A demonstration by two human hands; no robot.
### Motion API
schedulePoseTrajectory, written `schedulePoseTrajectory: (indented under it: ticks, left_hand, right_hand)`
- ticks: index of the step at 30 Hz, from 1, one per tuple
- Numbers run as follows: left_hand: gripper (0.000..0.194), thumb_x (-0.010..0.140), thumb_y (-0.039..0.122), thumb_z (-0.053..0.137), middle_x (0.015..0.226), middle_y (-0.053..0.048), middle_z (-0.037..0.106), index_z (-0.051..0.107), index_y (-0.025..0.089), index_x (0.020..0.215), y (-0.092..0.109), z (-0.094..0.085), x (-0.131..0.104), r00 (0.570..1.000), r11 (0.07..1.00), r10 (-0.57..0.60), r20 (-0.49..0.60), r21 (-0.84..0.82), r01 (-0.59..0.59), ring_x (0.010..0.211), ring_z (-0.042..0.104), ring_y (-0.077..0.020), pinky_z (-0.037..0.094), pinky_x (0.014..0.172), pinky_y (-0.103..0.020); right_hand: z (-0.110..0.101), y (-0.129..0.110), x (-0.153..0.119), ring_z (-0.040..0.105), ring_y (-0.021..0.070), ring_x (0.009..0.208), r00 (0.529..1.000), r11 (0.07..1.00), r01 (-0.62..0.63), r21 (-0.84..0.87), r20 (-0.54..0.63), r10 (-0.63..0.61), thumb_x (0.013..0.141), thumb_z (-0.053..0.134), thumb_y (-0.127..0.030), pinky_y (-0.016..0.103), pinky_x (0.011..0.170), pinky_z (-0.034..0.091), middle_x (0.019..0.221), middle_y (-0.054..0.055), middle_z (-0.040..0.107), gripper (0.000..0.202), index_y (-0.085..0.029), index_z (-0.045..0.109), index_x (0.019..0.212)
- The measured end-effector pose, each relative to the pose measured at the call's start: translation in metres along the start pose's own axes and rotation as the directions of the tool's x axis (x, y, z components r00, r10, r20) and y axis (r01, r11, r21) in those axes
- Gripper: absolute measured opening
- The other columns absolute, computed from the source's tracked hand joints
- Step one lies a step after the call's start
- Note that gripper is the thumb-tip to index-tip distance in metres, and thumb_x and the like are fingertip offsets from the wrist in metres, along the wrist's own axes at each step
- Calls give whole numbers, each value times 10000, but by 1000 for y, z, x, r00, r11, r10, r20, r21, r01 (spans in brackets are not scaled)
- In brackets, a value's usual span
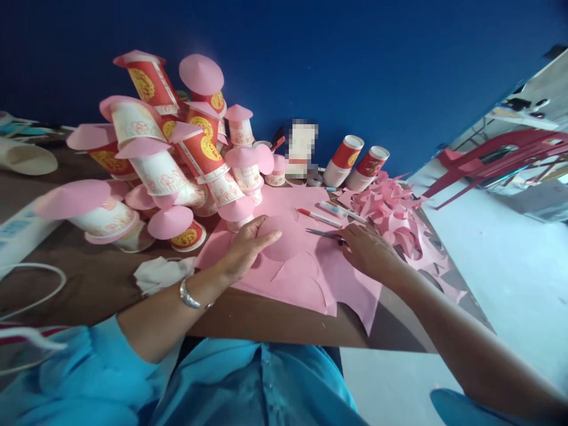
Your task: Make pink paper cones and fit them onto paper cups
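My left hand [248, 245] grips the edge of a pink paper disc [280, 238], thumb on top and fingers at its far side. The disc is above sheets of pink paper [306, 284], some with curved cut edges. My right hand [366, 248] is over the paper's right part, its fingers closed round the handles of a pair of scissors [326, 234]. The blades point left toward the disc and look slightly parted. Beyond the scissors lie a red-capped marker [318, 218] and white markers [341, 210].
Paper cups with pink cone tops [155, 165] are piled at the left. Stacked red and white cups [344, 160] stand by the blue wall. Pink paper scraps [394, 219] cover the table's right side. A crumpled white tissue [162, 275] lies near my left forearm. Red chairs [497, 160] stand right.
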State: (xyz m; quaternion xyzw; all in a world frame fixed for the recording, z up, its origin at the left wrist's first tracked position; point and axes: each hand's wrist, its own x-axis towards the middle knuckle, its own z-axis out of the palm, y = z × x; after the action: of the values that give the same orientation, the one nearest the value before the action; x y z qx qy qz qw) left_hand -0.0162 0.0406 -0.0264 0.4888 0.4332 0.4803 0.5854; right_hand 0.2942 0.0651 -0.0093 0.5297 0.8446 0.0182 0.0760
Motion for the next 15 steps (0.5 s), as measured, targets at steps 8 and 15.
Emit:
schedulePoseTrajectory:
  ticks: [8, 15]
  left_hand:
    - [342, 836, 465, 818, 958, -20, 763, 719, 208, 1038, -2, 0, 2, 1000, 1000, -6, -22, -28, 6, 853, 696, -187, 551, 773, -286]
    - [357, 865, 433, 817, 1162, -63, 788, 733, 216, 1136, -7, -1, 3, 1000, 996, -15, 18, -91, 17, 1036, 729, -230, 567, 898, -320]
  right_hand:
    - [-16, 6, 1, 670, 320, 1255, 999, 999, -31, -7, 30, 31, 953, 547, -76, 390, 981, 531, 1350, 159, 705, 404, -189, 710, 1305]
    - [-6, 9, 3, 725, 312, 1123, 998, 999, -45, -18, -38, 44, 868, 586, -72, 365, 869, 562, 1227, 144, 753, 437, -201, 732, 1258]
